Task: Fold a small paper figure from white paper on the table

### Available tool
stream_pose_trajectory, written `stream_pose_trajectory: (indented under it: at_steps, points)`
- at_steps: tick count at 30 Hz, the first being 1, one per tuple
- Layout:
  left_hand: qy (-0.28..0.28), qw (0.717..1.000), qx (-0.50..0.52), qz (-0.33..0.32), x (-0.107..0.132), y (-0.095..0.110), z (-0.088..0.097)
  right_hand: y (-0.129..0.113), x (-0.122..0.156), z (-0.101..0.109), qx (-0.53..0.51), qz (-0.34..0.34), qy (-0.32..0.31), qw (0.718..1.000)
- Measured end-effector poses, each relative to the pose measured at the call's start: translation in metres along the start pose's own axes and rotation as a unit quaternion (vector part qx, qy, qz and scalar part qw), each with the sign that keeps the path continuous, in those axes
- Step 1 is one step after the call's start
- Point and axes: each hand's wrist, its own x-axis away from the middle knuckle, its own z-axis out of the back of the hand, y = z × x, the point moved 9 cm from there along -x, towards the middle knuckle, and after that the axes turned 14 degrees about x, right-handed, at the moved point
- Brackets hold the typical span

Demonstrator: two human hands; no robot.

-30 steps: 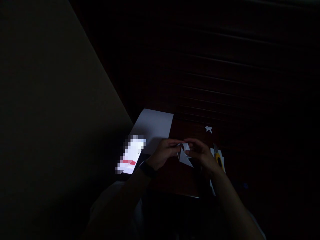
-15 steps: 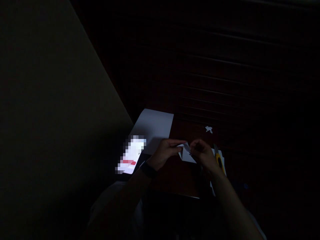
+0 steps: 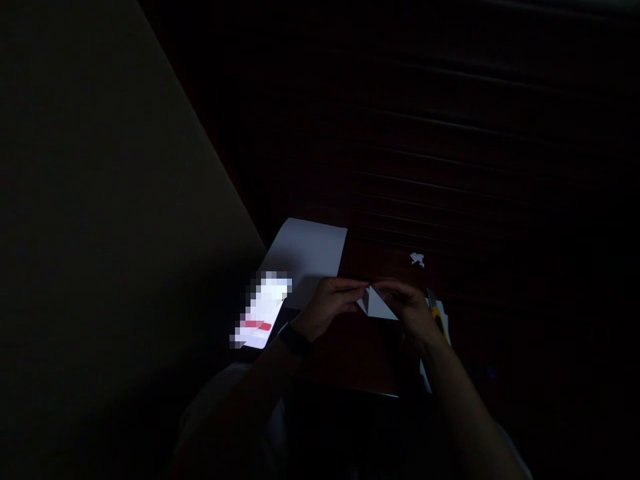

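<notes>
The scene is very dark. A small folded white paper piece (image 3: 377, 305) with triangular flaps is held between both hands over a dark reddish table (image 3: 360, 353). My left hand (image 3: 327, 308) pinches its left edge with fingers closed. My right hand (image 3: 413, 310) pinches its top and right side, fingers curled. A dark band circles my left wrist.
A white paper sheet (image 3: 307, 253) lies just behind my left hand. A lit phone screen (image 3: 263, 310) lies to the left. A small white paper scrap (image 3: 417, 259) sits farther back. A yellow utility knife (image 3: 439, 319) rests on white paper right of my right hand. A pale wall fills the left.
The folded paper has been turned and flattened between my fingers; its lower point has come up and it now shows a wider triangle. Both hands stayed in place.
</notes>
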Motion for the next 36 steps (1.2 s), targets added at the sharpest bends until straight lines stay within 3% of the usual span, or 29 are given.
stream_pose_trajectory:
  at_steps: [7, 10, 15, 20, 27, 32, 36]
  points:
    - [-0.025, 0.999, 0.03, 0.005, 0.001, 0.002, -0.008, -0.01, -0.002, 0.0, 0.075, 0.061, -0.015, 0.995]
    - [-0.031, 0.999, -0.015, -0.016, 0.001, 0.004, -0.011, -0.014, -0.002, -0.002, 0.105, 0.083, -0.023, 0.991]
    - [-0.03, 0.994, -0.078, -0.074, -0.004, 0.004, -0.009, -0.01, -0.001, -0.003, 0.124, 0.06, -0.025, 0.99]
    - [-0.021, 0.99, -0.091, -0.109, -0.005, 0.008, -0.006, -0.007, 0.0, -0.003, 0.072, 0.024, -0.034, 0.997]
    - [-0.008, 0.989, -0.113, -0.099, -0.004, 0.007, -0.006, -0.004, 0.001, 0.006, 0.131, -0.005, 0.036, 0.991]
    - [0.011, 0.995, -0.074, -0.063, -0.004, 0.001, -0.005, 0.001, -0.001, 0.009, 0.085, -0.001, 0.073, 0.994]
    - [0.035, 0.995, -0.06, -0.078, -0.004, 0.004, -0.004, 0.0, -0.002, 0.01, 0.07, 0.015, 0.093, 0.993]
